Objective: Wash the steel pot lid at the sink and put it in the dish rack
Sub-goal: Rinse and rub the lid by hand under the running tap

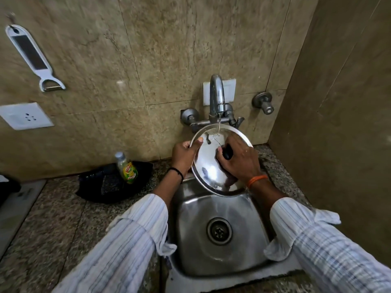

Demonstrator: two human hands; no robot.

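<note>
A round steel pot lid [209, 166] is held tilted over the steel sink [220, 254], under the tap [216, 96]. A thin stream of water falls onto its upper edge. My left hand [184, 155] grips the lid's left rim, thumb on the top face. My right hand [239, 159] lies on the lid's face, fingers closed around its black knob [228, 152]. The lid's right part is hidden behind that hand. No dish rack is in view.
A green dish soap bottle [127, 168] stands in a black tray [101, 187] with a scrub pad on the granite counter left of the sink. A peeler [31, 56] and a socket [25, 116] are on the wall. A side wall stands close on the right.
</note>
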